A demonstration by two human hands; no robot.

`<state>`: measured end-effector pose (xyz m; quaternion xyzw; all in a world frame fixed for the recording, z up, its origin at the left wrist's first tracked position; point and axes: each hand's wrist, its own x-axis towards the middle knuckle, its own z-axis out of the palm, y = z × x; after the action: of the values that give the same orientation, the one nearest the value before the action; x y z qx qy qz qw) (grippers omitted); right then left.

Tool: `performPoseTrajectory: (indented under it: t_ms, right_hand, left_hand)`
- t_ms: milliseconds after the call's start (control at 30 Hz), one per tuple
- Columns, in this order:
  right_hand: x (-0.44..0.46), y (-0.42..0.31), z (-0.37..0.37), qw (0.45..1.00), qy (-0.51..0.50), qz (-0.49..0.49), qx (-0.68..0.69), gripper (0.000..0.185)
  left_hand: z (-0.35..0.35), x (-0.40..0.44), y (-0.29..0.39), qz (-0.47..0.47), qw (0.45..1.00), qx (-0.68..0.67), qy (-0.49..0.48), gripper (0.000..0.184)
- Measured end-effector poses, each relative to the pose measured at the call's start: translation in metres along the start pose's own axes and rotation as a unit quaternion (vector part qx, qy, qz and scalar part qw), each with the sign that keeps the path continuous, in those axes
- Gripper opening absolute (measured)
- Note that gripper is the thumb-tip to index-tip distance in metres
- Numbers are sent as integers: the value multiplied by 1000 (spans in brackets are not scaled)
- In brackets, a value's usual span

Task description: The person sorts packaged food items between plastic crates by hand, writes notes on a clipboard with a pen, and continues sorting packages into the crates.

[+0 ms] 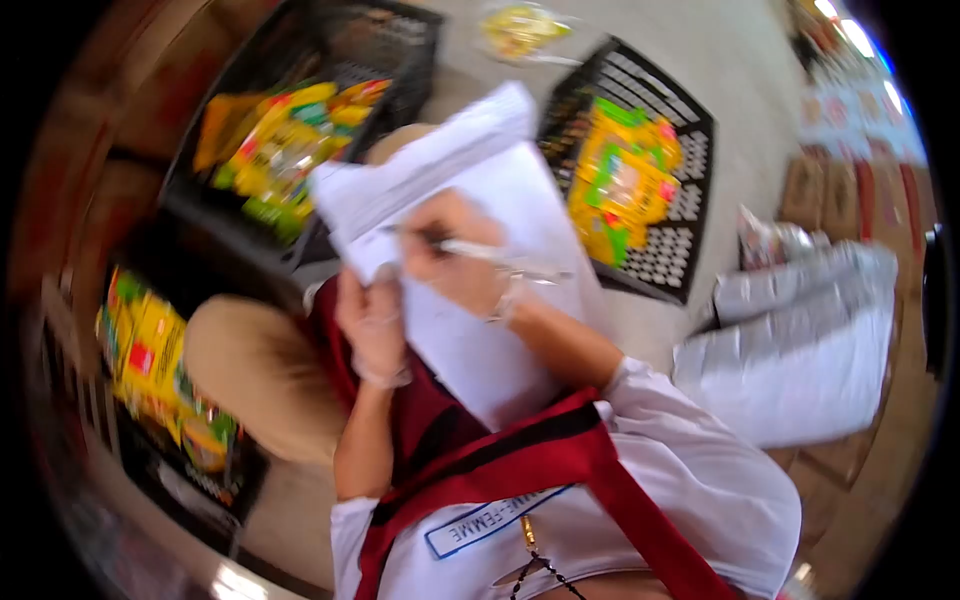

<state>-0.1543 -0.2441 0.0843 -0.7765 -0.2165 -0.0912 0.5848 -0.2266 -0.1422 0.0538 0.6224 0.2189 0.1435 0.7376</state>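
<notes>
1. The sheet (480, 330) lies in the middle of the view, slanting over the person's lap. I count all clock directions from it. It is white, thin and roughly rectangular, with a creased band toward 11 o'clock; whether it is paper or plastic, I cannot tell.
2. The right hand (455, 245) grasps a slim, pale pen (482, 250) over the middle part of the sheet. The tip is blurred, so its contact is not certain.
3. The left hand (372, 325), at 8 o'clock, pinches the edge of the sheet.
4. In my judgement, the step in hand is writing. To do it well, the left hand should hold the edge taut, and the right should press lightly, because a soft lap below may let the pen skip or poke through.
5. At 10 o'clock stands a black crate (405, 35) of hard plastic, with glossy yellow and green packets (290, 150) heaped inside. At 2 o'clock, a second crate (675, 115) has perforated walls and similar packets. At 8 o'clock, beyond a tan trouser leg (255, 370), there is a third crate (190, 500).
6. At 12 o'clock, a clear bag (520, 30) with yellow contents lies on the smooth floor (740, 50). Between 3 and 4 o'clock is a wrinkled, whitish sack (800, 340).
</notes>
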Motion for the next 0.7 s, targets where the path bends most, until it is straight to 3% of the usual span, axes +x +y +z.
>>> performPoseTrajectory:
  t_ms: [100, 367, 700]
  right_hand:
    - [-4, -1, 3, 995, -31, 75, 61, 16]
    - [-2, -6, 12, 999, -13, 39, 26, 18]
    - [-1, -7, 12, 994, -17, 85, 69, 18]
  left_hand:
    - [0, 1, 9, -22, 999, -37, -21, 29]
    - [-2, 2, 7, -28, 996, -80, -29, 36]
    - [-2, 3, 6, -34, 995, -84, -42, 35]
